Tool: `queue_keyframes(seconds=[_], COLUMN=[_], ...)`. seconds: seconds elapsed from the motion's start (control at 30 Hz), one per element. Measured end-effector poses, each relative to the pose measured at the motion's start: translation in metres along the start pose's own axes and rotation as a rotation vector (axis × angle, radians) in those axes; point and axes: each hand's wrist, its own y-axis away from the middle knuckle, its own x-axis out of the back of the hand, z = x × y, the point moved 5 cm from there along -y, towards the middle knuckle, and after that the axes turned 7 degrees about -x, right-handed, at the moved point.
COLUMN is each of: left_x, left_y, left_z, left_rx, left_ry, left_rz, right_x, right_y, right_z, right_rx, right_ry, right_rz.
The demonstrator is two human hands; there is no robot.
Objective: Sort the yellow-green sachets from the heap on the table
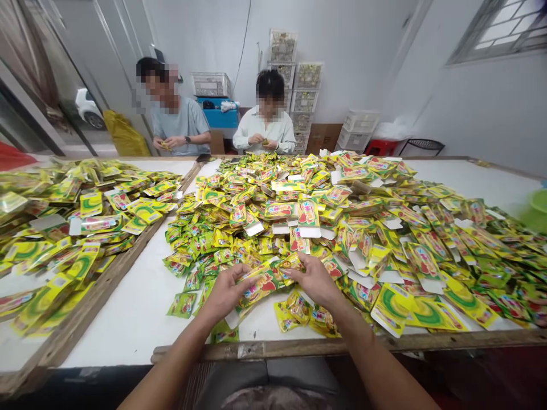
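Observation:
My left hand (225, 291) and my right hand (314, 278) meet near the front edge of the white table (132, 310). Together they grip a yellow-green card packet (261, 283) with a red picture on it, the left hand closed on its left end and the right hand pinching its right end. A few small green and yellow sachets (299, 310) lie just below my hands. A big heap of the same packets and sachets (333, 222) spreads across the table beyond them.
A second heap of yellow packets (64, 228) covers the table to the left, past a wooden rail (128, 256). Two people (179, 122) (265, 122) sit at the far side, handling packets. White crates (299, 85) stack against the back wall. A green tub (539, 206) stands at far right.

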Motion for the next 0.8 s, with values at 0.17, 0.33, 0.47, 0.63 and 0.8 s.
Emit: queue_keyframes(seconds=[0.17,0.33,0.47,0.63,0.8], left_x=[-0.006,-0.009,-0.006,-0.006,0.002], left_y=[0.008,0.011,0.017,0.025,0.027], left_z=[-0.006,-0.016,-0.023,-0.022,-0.017], left_rx=[0.067,0.177,0.224,0.241,0.18], left_ry=[0.212,0.368,0.449,0.457,0.438], left_rz=[-0.073,-0.077,-0.016,0.008,0.054], right_x=[-0.017,-0.031,-0.043,-0.049,-0.048], right_y=[0.0,0.003,0.017,0.034,0.037], right_z=[-0.006,-0.011,-0.006,-0.006,-0.006], right_rx=[0.01,0.015,0.112,0.233,0.162], right_ry=[0.038,0.056,0.133,0.108,0.078], right_rz=[-0.119,0.075,0.1,-0.029,0.144])
